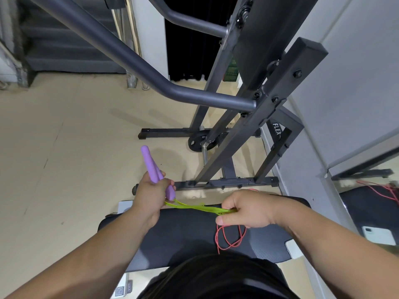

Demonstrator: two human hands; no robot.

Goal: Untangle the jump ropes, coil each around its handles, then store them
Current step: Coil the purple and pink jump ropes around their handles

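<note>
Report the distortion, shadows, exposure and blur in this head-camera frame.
Head view: the wide-angle lens bows the lower edge of the white wall at right; soft, faint shadows of the rack lie on the beige floor; the dark opening behind is nearly black, with little detail; the green rope and purple handles look sharp.

Gripping two purple handles [151,167] together in left hand [149,193]; pinching bundled green rope strands [194,206] in right hand [246,208], taut between both; working above black bench pad [183,229], with red rope [228,242] looped just beneath right hand.
</note>
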